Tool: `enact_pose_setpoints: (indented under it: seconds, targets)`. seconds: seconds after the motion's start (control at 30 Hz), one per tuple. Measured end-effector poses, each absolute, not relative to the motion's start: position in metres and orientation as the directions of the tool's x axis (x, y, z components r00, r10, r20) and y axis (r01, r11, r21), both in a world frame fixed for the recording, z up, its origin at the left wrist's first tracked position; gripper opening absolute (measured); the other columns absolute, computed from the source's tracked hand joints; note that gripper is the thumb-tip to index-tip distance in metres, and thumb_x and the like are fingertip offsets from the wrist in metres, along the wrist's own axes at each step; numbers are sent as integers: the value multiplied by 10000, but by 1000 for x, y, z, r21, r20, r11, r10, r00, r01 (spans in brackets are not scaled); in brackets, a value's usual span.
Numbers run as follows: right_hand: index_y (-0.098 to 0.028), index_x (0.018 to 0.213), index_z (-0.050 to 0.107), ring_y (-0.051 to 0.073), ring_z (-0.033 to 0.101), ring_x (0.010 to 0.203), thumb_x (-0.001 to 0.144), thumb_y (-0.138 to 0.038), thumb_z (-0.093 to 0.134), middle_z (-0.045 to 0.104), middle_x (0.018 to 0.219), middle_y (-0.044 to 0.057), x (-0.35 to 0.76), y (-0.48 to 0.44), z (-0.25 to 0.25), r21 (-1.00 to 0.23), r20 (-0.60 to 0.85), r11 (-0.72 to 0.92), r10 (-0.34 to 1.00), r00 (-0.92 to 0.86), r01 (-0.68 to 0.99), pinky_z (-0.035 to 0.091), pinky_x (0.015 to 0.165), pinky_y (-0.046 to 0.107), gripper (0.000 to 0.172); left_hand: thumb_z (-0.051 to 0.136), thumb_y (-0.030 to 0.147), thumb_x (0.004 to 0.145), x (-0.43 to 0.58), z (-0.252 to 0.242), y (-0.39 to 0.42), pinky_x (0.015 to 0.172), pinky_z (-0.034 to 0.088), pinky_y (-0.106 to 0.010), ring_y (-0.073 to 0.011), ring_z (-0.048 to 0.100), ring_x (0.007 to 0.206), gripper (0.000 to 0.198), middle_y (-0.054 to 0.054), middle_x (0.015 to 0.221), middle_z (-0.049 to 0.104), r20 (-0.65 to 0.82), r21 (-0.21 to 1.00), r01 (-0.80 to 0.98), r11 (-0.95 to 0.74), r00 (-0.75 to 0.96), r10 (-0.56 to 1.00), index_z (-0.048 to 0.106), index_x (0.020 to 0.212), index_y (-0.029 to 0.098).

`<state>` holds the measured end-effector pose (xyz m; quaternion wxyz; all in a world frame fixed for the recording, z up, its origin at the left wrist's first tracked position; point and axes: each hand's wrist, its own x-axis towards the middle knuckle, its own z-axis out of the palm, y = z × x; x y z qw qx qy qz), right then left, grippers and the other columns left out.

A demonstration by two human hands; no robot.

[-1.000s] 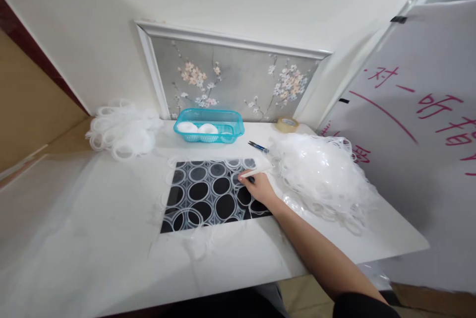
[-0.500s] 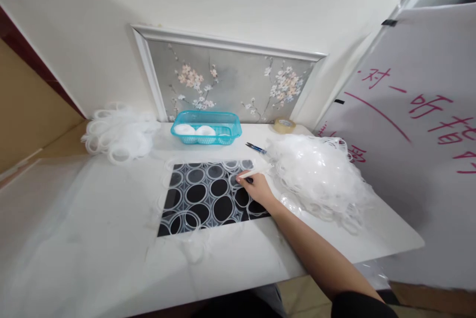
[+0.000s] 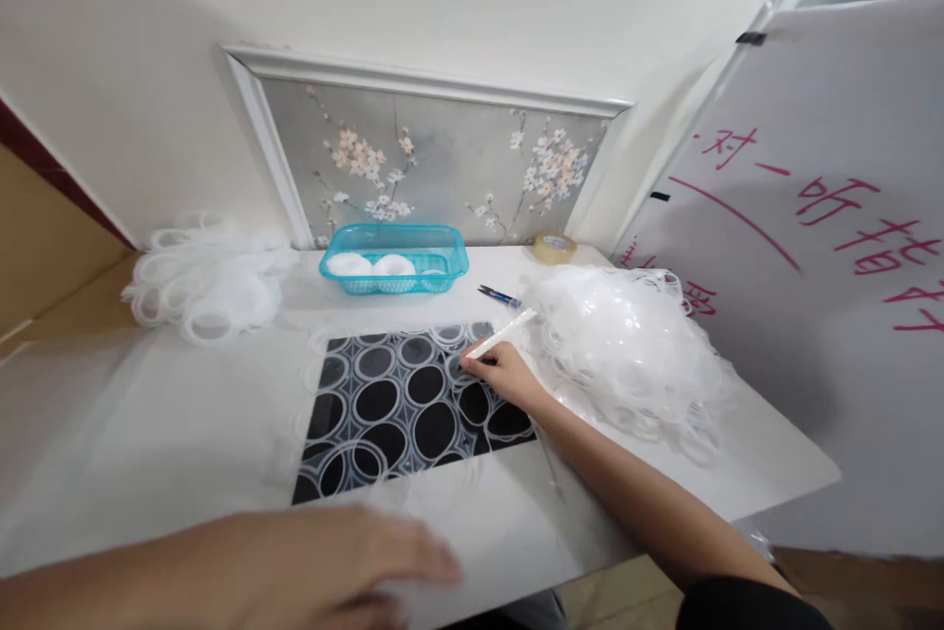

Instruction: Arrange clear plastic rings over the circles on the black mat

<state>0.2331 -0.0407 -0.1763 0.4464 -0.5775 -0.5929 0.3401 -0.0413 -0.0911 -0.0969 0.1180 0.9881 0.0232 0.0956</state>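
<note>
My right hand (image 3: 503,376) is closed on a thin white stick-like tool (image 3: 503,333) and rests at the right edge of a black mat (image 3: 402,409) covered by a clear plastic sheet of joined rings. The tool's tip points down at a ring near the mat's upper right. My left hand (image 3: 324,566) has come in low at the front of the white table (image 3: 184,433), blurred, fingers stretched out flat and holding nothing.
A heap of clear ring sheets (image 3: 626,345) lies right of the mat, a smaller pile of loose rings (image 3: 203,281) at the far left. A blue basket (image 3: 394,259) with white round pieces, blue-handled scissors (image 3: 498,297) and a tape roll (image 3: 555,248) stand by the wall.
My left hand and forearm have entered at the bottom of the view. The right hand has tilted the white tool up more steeply. The view has shifted slightly right.
</note>
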Motion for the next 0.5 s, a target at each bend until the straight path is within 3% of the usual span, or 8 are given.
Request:
enact_pose_setpoints:
  seconds: [0.07, 0.2, 0.4, 0.5]
  targets:
    - [-160, 754, 691, 193, 657, 750, 796, -361, 600, 722, 816, 48, 233, -40, -172, -911, 126, 106, 992, 25, 399, 494, 682, 276, 225, 327, 322, 991, -11, -101, -55, 918, 448, -209, -120, 583, 1090, 351, -33, 1223, 615, 102, 272, 36, -962, 993, 66, 537, 1236, 185]
    - [-176, 759, 689, 195, 659, 792, 811, -344, 601, 721, 821, 38, 240, -39, -173, -897, 154, 131, 988, 20, 423, 497, 740, 292, 197, 428, 377, 958, 24, -134, -16, 944, 428, -372, -245, 550, 1114, 373, -124, 1164, 627, 160, 161, 123, -979, 976, 149, 591, 1148, 100]
    - [-172, 835, 688, 183, 637, 739, 820, -387, 604, 698, 784, 32, 247, -38, -182, -935, 169, 107, 972, 161, 337, 487, 690, 280, 231, 588, 605, 792, 24, -164, -24, 882, 417, -405, -269, 543, 984, 639, -113, 1084, 624, 174, 153, 114, -982, 975, 140, 552, 1204, 118]
    - [-174, 826, 685, 179, 623, 727, 828, -401, 597, 685, 766, 27, 249, -40, -179, -946, 169, 105, 967, 190, 307, 478, 678, 280, 244, 633, 551, 785, 30, -159, -29, 855, 414, -399, -256, 533, 942, 514, -85, 1006, 625, 86, 210, 220, -953, 967, 242, 607, 1087, 135]
